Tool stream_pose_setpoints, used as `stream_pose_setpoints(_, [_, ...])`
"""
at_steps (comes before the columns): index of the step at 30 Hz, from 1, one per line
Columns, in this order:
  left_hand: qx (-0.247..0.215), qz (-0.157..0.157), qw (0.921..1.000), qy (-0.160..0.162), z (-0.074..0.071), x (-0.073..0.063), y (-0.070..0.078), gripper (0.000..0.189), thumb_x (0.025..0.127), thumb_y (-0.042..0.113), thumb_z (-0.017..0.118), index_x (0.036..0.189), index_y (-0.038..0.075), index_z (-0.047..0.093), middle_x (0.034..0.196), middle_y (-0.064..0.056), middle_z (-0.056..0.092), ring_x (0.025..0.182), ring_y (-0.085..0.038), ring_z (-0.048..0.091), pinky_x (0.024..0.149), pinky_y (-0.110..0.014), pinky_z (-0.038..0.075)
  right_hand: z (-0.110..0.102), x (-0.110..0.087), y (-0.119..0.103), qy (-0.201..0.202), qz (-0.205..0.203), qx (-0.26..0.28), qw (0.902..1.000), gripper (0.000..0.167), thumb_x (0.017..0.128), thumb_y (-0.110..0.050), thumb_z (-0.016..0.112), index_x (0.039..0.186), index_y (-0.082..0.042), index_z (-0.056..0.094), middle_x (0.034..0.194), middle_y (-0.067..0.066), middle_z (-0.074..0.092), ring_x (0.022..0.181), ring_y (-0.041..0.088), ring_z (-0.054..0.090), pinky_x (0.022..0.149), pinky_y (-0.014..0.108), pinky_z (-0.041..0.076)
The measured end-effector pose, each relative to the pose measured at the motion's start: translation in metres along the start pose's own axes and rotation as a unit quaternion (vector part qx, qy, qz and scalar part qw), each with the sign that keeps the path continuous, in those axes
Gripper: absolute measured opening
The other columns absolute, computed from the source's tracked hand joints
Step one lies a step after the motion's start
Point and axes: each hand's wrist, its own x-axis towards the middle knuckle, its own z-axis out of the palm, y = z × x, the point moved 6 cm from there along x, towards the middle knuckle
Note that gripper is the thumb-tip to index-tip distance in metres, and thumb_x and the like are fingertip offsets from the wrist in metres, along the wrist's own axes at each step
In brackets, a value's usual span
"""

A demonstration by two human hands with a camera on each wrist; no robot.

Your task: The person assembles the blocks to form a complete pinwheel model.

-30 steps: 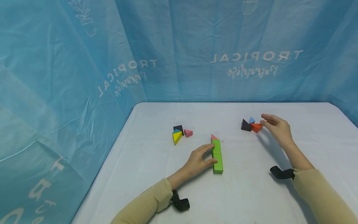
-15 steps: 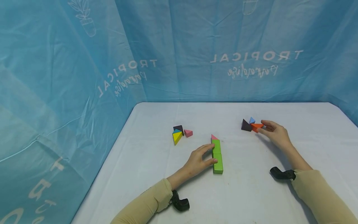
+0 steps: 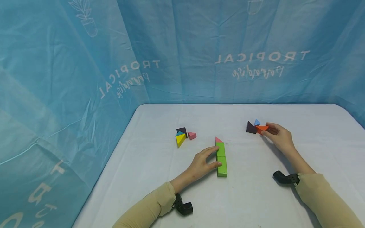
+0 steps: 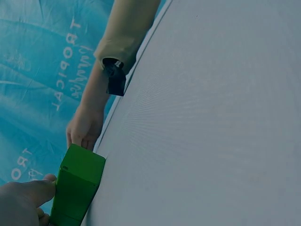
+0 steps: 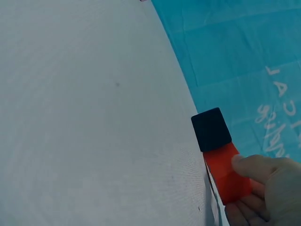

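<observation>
Two green blocks (image 3: 221,166) lie end to end mid-table, with a pink triangular block (image 3: 218,139) at their far end. My left hand (image 3: 201,164) touches their left side, thumb on the near block and a fingertip on the far one, with a gap between. In the left wrist view the thumb rests against a green block (image 4: 75,188). Toward the back right, my right hand (image 3: 280,137) pinches an orange triangular block (image 3: 261,128) between thumb and fingers. A black triangular block (image 3: 251,127) touches the orange one, and a small blue triangular block (image 3: 257,122) sits behind.
At the back left, a black block (image 3: 182,130), a yellow-faced triangular block (image 3: 180,140) with blue above it, and a pink block (image 3: 192,135) stand close together. A white cloth covers the table (image 3: 251,196). Blue curtains (image 3: 199,57) hang behind and at the left.
My right hand has come down and closed its thumb and fingers on the orange triangular block. The left hand and the green blocks have not moved.
</observation>
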Motion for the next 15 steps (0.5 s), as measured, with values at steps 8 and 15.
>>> stream_pose_setpoints(8, [-0.006,0.000,1.0000,0.000,0.000,0.000,0.001,0.059,0.085,0.024,0.072,0.136,0.003,0.049,0.138,-0.008,0.049,0.128,-0.015,0.042,0.105,-0.027,0.034,-0.010,0.003,-0.011,0.016,0.029,0.040,0.9986,0.062,0.090,-0.041,0.063,0.135,0.000,0.049,0.125,0.023,0.056,0.113,0.036,0.054,0.090,0.036,0.048])
stream_pose_setpoints(15, [-0.008,-0.005,0.9999,-0.005,0.000,0.000,0.001,0.060,0.085,0.025,0.071,0.136,0.003,0.048,0.138,-0.007,0.048,0.129,-0.015,0.041,0.105,-0.027,0.034,-0.016,0.005,-0.019,0.039,0.043,0.086,0.9946,0.067,0.084,-0.050,0.065,0.137,-0.011,0.050,0.130,0.016,0.054,0.115,0.022,0.054,0.088,0.016,0.045])
